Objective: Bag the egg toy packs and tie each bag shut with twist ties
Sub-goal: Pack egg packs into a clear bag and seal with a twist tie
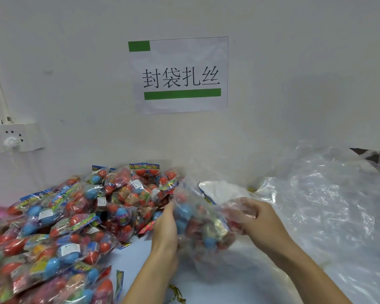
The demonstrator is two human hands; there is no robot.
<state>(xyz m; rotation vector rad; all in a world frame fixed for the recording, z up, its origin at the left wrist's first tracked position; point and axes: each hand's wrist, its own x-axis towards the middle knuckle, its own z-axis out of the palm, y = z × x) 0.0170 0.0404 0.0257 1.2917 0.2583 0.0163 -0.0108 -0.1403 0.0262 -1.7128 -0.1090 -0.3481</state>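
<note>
A large heap of egg toy packs (59, 227), red and blue eggs in printed clear wrappers, covers the left of the table. Between my hands a clear plastic bag (203, 224) holds egg toy packs and is blurred. My left hand (165, 229) presses against the bag's left side. My right hand (255, 218) grips the bag's crumpled plastic on its right side. A gold twist tie (177, 292) lies on the table near my left forearm.
A pile of empty clear plastic bags (329, 194) fills the right side of the table. On the white wall hang a paper sign (180, 73) and a power strip (11, 137) at the left. A strip of light blue table (138, 255) shows by my left forearm.
</note>
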